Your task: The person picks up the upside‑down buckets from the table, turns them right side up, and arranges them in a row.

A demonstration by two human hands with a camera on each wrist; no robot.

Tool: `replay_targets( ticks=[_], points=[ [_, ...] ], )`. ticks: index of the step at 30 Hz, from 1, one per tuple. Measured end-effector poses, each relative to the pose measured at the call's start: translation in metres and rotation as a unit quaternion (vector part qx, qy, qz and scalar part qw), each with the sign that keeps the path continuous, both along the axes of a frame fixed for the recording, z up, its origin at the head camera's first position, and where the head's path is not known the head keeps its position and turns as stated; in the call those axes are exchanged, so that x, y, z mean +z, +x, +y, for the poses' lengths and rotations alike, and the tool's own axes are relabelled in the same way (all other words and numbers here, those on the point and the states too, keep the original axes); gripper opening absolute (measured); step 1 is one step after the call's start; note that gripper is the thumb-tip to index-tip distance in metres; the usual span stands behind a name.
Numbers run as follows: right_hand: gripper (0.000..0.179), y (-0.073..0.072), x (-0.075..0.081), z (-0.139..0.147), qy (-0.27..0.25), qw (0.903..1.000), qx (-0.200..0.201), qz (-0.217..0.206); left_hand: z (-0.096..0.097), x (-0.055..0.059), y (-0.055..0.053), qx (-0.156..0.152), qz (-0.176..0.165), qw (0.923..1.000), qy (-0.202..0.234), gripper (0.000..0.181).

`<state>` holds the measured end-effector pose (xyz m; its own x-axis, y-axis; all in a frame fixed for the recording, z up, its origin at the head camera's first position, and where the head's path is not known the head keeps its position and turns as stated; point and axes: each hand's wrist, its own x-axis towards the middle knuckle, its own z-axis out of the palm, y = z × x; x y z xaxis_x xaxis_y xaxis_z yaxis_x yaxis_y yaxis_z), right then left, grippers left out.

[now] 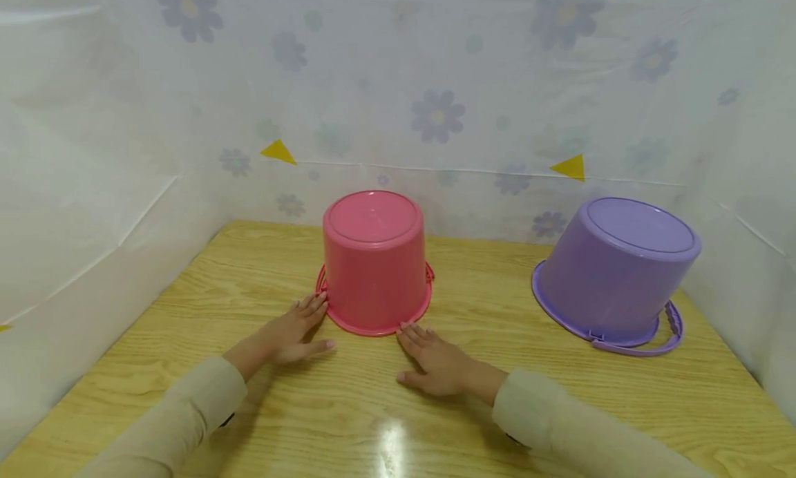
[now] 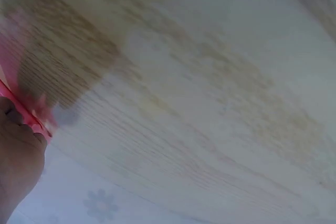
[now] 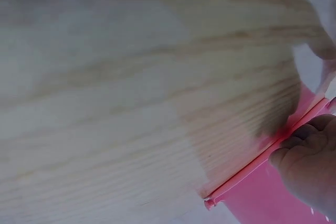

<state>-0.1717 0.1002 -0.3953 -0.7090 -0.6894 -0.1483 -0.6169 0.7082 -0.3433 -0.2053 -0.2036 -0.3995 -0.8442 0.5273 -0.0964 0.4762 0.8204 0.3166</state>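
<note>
A pink plastic bucket (image 1: 376, 278) stands upside down on the wooden table, its flat base upward and its rim on the tabletop. The left hand (image 1: 295, 331) rests palm down at the rim's left side, fingers extended and thumb spread, close to the bucket's handle (image 1: 320, 279). At the front right of the rim lies the right hand (image 1: 438, 362), its straight fingertips touching the edge and the thumb apart. The left wrist view has part of the left hand (image 2: 21, 156) beside the pink rim. In the right wrist view, the right hand (image 3: 310, 161) is against the rim.
A purple bucket (image 1: 612, 271), also upside down, leans on the right of the table, its handle (image 1: 647, 350) hanging out toward the front. White flowered sheeting (image 1: 373, 70) walls the table (image 1: 485, 284) at the back and both sides. Yellow triangles (image 1: 278, 152) mark the back sheet.
</note>
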Motion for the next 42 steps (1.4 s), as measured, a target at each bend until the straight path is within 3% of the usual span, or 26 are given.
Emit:
replay_targets(
  ticks=[13,20,25,32,38,42],
  points=[
    [0.071,0.006,0.000,-0.007,0.002,0.9998,0.016,-0.006,-0.008,-0.002,-0.006,-0.004,0.005,0.9999,0.010,0.083],
    [0.068,0.002,0.001,0.002,-0.001,0.9999,0.012,0.008,-0.008,-0.004,-0.008,-0.002,0.031,0.9991,0.031,0.093],
    [0.067,-0.011,0.005,0.018,-0.034,0.9985,-0.011,0.042,-0.005,-0.003,-0.015,0.019,0.047,0.9968,0.061,0.103],
    [0.077,-0.039,0.004,0.038,-0.082,0.9938,-0.055,0.052,-0.002,0.000,-0.024,0.044,0.024,0.9954,0.081,0.114],
    [0.090,-0.061,0.004,0.045,-0.083,0.9926,-0.085,0.026,0.002,-0.001,-0.030,0.076,-0.006,0.9938,0.081,0.120],
    [0.095,-0.072,0.004,0.045,-0.068,0.9917,-0.109,-0.003,0.003,-0.001,-0.031,0.081,-0.015,0.9932,0.082,0.121]
  ],
)
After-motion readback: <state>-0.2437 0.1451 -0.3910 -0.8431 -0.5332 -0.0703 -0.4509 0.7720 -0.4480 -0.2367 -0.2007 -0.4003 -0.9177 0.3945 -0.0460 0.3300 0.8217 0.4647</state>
